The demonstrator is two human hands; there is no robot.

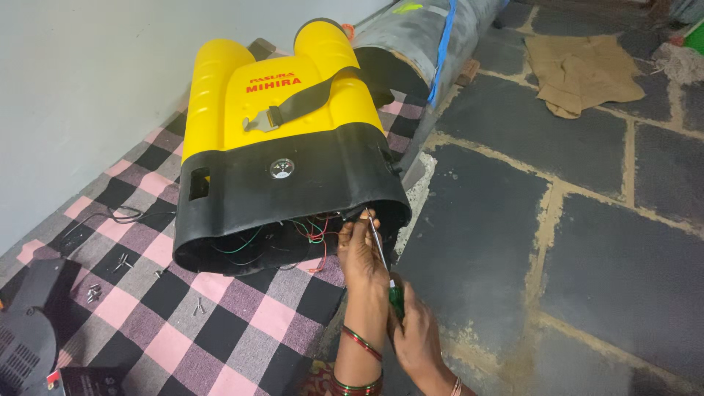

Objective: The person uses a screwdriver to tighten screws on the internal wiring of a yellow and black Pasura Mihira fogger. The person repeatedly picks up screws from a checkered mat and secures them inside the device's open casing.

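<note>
Stone-slab floor (587, 242) is covered on one side by a checked pink-and-black mat (242, 323). Yellow backpack sprayer tank (286, 103) with black base housing (293, 191) is laid on its side on the mat, open bottom turned toward the camera, red and green wires (312, 231) exposed inside. Left hand (359, 253) is held at the housing's lower rim, fingers pinched closed around the shaft of a screwdriver (383, 260). Right hand (418, 337) is closed on the green handle, just below the left. Loose screws (94, 293) are scattered on the mat, well apart from the hands.
</note>
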